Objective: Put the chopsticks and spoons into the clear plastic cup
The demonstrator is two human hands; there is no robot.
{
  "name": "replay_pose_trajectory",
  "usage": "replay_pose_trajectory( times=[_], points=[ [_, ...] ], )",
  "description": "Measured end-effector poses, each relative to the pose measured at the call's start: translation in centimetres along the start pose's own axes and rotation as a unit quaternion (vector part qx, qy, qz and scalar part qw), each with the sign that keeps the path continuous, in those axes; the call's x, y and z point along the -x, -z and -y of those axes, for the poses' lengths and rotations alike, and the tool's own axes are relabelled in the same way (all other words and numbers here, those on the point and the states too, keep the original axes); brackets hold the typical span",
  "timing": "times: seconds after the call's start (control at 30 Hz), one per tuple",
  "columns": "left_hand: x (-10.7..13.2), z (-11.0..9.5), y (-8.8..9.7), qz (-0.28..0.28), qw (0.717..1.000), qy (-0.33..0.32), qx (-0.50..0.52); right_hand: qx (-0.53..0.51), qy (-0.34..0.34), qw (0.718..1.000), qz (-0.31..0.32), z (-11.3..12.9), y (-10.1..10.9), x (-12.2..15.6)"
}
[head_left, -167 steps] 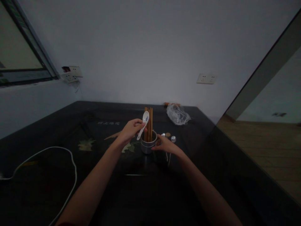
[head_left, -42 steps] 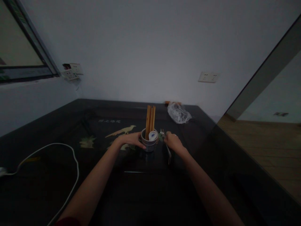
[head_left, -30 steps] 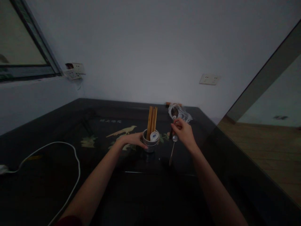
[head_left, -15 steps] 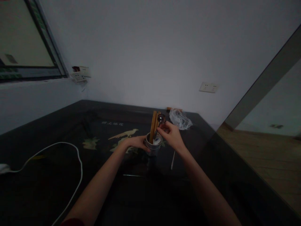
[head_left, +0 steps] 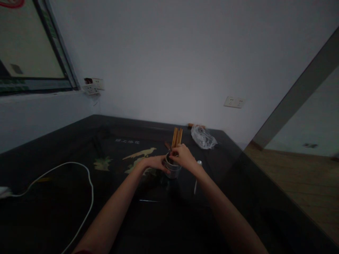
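A small metal cup (head_left: 173, 171) stands on the dark table (head_left: 148, 225) with several wooden chopsticks (head_left: 177, 137) upright in it. My left hand (head_left: 154, 163) is curled round the cup's left side. My right hand (head_left: 183, 157) sits over the cup's mouth, fingers pinched on a metal spoon (head_left: 167, 145) whose bowl end pokes out to the left of the chopsticks. The rest of that spoon and the white spoon in the cup are hidden by my fingers. A second metal spoon (head_left: 197, 173) lies flat on the table just right of the cup.
A crumpled clear plastic bag (head_left: 203, 138) lies at the back right of the table. A white cable (head_left: 84, 183) loops across the left side. Wall sockets (head_left: 234, 102) sit behind, and a window (head_left: 29, 53) at left. The table's right edge drops to a wooden floor (head_left: 299, 176).
My right hand picked a metal spoon off the table, carried it left over the cup and lowered it among the chopsticks. My left hand stayed on the cup.
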State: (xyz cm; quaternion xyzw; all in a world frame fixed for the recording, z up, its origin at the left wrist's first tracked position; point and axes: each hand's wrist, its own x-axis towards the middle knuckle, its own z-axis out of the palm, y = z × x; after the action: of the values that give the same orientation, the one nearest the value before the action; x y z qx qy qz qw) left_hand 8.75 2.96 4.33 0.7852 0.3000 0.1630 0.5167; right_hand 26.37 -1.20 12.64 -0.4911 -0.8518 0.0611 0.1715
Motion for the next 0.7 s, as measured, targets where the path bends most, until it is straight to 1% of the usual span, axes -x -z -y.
replay_pose_trajectory(
  times=[0.13, 0.33, 0.5, 0.7],
  points=[
    [0.1, -0.2, 0.1, -0.003, 1.000, 0.008, -0.018, 0.039, -0.015, 0.999, 0.027, 0.4, -0.2, 0.0],
    [0.2, -0.6, 0.0, -0.007, 1.000, 0.009, -0.025, 0.076, -0.044, 0.995, 0.038, 0.9, -0.2, 0.1],
    [0.2, -0.4, -0.1, -0.005, 1.000, 0.002, -0.013, 0.082, -0.049, 0.995, 0.020, 1.0, -0.3, 0.4],
    [0.2, -0.5, -0.1, -0.002, 1.000, -0.003, -0.015, 0.041, -0.046, 0.998, -0.023, 0.4, 0.0, 1.2]
  ],
)
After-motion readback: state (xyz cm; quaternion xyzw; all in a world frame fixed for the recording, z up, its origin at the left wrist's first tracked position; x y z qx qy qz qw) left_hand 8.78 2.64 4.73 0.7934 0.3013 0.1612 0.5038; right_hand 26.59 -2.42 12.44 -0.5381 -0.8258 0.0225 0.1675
